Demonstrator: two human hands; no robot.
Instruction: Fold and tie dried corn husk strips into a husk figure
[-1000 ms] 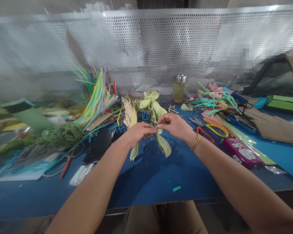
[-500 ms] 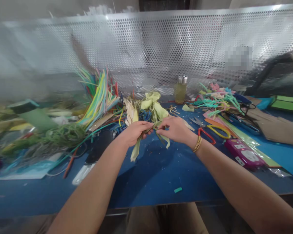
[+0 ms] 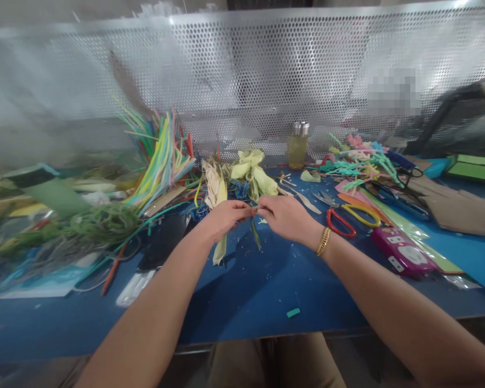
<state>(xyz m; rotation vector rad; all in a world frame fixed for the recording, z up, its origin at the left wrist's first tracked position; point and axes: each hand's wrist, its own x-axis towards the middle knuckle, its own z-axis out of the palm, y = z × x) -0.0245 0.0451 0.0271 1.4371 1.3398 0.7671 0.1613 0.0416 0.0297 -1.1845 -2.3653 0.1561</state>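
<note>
My left hand (image 3: 228, 218) is closed in a pinch, with a pale green husk-like strip (image 3: 220, 251) hanging below its fingers. Close beside it, my right hand (image 3: 283, 216) pinches too, its fingertips almost touching the left ones. Between the hands a thin dark green strand (image 3: 256, 235) hangs down; which fingers hold it is partly hidden. Just beyond the hands lies a bunch of pale green crumpled husk pieces (image 3: 254, 175). Left of that bunch are cream-coloured husk strips (image 3: 215, 183).
Scissors with a red and yellow handle (image 3: 341, 222) and a purple case (image 3: 404, 252) lie to my right. Coloured pipe cleaners (image 3: 161, 167) stand at the left, near tangled green cord (image 3: 107, 220). A lidded glass jar (image 3: 298, 148) stands before the perforated metal screen (image 3: 267, 70).
My right hand has closed in beside the left fingertips and turned its knuckles upward. The pale green strip end that hung below it no longer shows there; a thin strand hangs between the hands.
</note>
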